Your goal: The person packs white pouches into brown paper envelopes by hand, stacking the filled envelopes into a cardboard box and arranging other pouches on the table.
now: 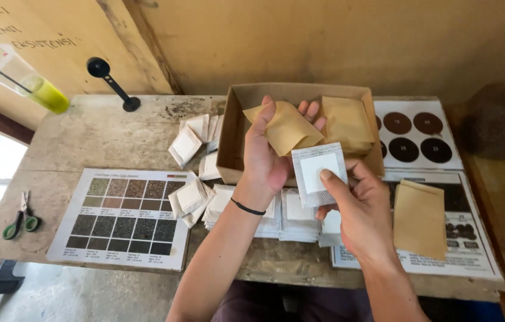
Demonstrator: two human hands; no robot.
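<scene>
Over the middle of the desk, two bare hands are busy with little packets. The left hand is up in front of a cardboard box. Its fingers are curled around a brown paper envelope, with the thumb on the front. A thin black band goes round that wrist. The right hand is just below and to the right. It pinches a white filter bag with a mesh edge, thumb on the front and fingers behind. The top of the white bag touches the bottom of the brown envelope.

Inside the box sit more brown envelopes, leaning on its right wall. Under the hands lies a row of white bags on the desk. More white bags are piled left of the box. One more brown envelope lies flat on a printed sheet to the right. Behind it is a sheet with dark round stickers.

On the left lies a chart of brown and grey squares. Green scissors rest near the left edge. A black scoop sits at the back, and a plastic cup with yellow drink is in the far left corner.
</scene>
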